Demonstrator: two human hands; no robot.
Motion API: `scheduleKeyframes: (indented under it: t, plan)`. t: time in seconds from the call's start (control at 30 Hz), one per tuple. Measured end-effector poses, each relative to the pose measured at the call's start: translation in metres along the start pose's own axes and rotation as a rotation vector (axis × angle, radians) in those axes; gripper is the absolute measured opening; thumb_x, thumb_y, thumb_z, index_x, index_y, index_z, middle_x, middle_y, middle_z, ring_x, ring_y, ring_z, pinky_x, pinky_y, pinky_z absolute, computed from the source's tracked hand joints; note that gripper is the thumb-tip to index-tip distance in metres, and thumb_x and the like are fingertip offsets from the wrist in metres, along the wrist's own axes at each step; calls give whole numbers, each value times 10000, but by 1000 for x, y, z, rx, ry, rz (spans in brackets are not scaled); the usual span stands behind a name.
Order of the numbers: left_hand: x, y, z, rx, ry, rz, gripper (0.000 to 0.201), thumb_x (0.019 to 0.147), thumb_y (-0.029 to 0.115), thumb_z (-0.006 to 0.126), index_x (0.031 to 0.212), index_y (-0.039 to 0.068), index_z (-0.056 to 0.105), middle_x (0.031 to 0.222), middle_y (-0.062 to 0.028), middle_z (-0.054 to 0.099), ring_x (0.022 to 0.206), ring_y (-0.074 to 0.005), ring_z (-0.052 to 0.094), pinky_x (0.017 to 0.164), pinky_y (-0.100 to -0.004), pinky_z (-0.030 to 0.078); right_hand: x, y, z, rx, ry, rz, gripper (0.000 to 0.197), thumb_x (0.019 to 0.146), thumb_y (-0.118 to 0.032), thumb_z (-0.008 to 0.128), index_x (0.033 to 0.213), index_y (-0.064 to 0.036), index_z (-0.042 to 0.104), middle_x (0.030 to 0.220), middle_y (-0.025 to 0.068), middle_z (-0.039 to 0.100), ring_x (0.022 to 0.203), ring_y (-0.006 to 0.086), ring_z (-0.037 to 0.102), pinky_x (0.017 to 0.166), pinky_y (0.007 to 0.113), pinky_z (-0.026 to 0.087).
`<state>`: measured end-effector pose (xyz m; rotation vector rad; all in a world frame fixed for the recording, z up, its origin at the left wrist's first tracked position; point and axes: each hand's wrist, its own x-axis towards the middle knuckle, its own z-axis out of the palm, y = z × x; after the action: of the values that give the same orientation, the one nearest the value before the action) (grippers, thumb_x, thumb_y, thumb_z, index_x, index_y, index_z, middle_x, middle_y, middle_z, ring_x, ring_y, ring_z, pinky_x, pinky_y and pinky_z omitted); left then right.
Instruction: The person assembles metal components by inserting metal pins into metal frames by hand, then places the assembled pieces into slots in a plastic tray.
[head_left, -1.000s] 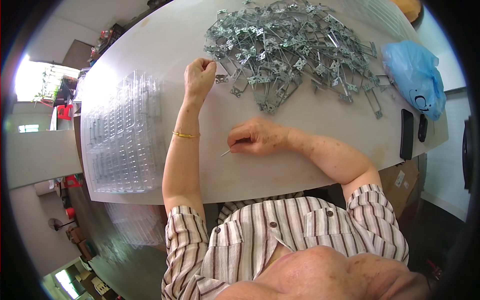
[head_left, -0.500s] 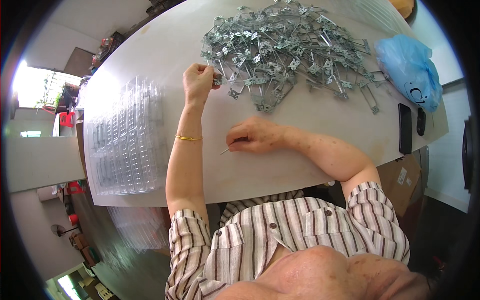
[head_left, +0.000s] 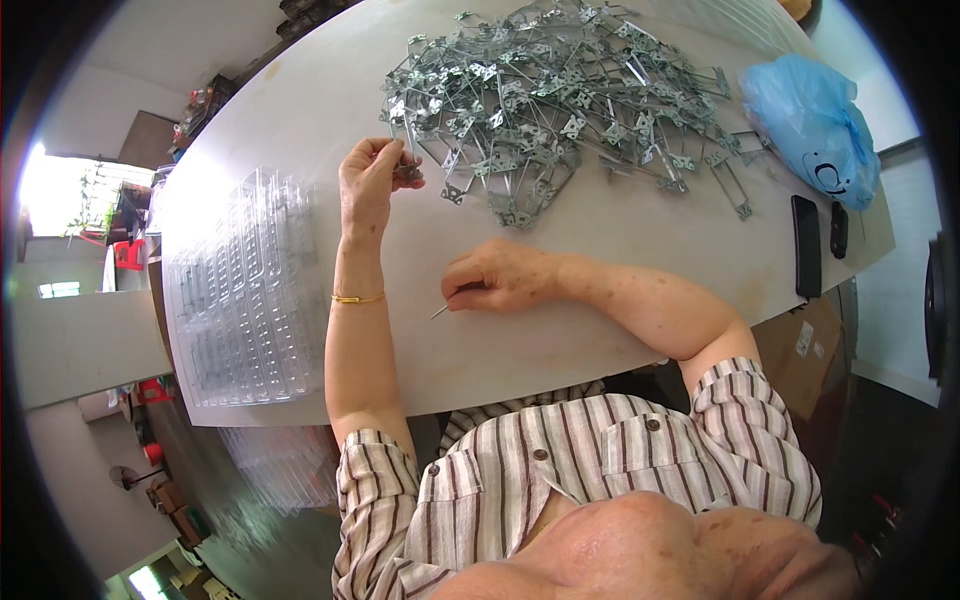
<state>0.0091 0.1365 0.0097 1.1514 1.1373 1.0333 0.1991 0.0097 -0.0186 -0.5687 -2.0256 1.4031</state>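
Note:
Near the left edge of a heap of metal brackets with thin rods (head_left: 560,90), my left hand (head_left: 366,195) is closed in a pinch. A small metal bracket (head_left: 409,172) shows between its fingertips, partly covered by them. My right hand (head_left: 505,275) lies low over the table, nearer to me, with fingers closed around a thin metal pin (head_left: 438,312). Only the tip of that pin sticks out to the left; the rest is hidden in the fingers. The two hands are apart.
Clear plastic blister trays (head_left: 240,290) lie at the table's left, with more trays (head_left: 280,465) below its edge. To the right are a blue plastic bag (head_left: 810,125), a black phone (head_left: 806,245) and a small black object (head_left: 839,230). A cardboard box (head_left: 800,350) stands below the right edge.
The whole view has shifted slightly. My left hand, with the bracket, has moved a little left and toward me. My right hand keeps its grip on the pin, its tip now angled a bit lower.

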Motion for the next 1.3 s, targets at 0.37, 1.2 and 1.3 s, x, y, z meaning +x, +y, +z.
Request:
scheduleKeyframes:
  t: [0.37,1.2,1.3]
  plan:
    - [-21,-15,-17,-218,-83,-140,180,1014,112,495,1132,-17,536,932,-159,673,606,-168,601,531,-284,495,1,-8,0,84,-13,61,90,912,-106,680,895,-28,640,776,99,635,710,201,602,660,345,473]
    - [-104,-24,-14,-339,-279,-112,482,1056,411,463,1108,-44,615,652,-52,560,531,-98,468,473,-228,345,-1,-36,-15,360,357,281,126,1033,-156,557,1124,-70,576,750,8,637,656,58,598,573,213,492]
    - [-105,-27,-15,-320,-338,-97,464,1057,391,470,1103,-48,615,682,-45,573,528,-93,463,455,-229,329,1,-37,-16,348,423,313,142,1031,-175,560,1126,-71,572,736,6,637,638,58,593,567,212,490]
